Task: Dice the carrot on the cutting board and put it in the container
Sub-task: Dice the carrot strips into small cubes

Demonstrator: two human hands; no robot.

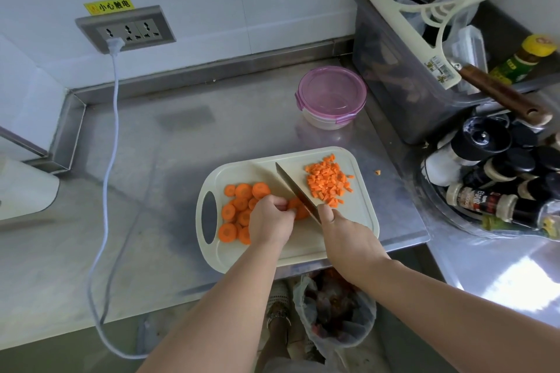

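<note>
Left hand (270,221) fingers (280,205) curl onto the carrot slices (300,212), right hand (344,232) grips the knife (295,188). I'd keep fingertips tucked behind knuckles.

Orange on cream, over dull steel grey.
Orange carrot rounds (229,212) and dice (327,185), cream cutting board (242,171), pink-lidded clear container (331,94), yellow label (109,5).

Left hand (269,221) and right hand (345,239) are showing bare, forearms (230,306) bare to frame edge; foot (276,331) is wearing pale strappy sandal (278,310), detail blurry.
</note>
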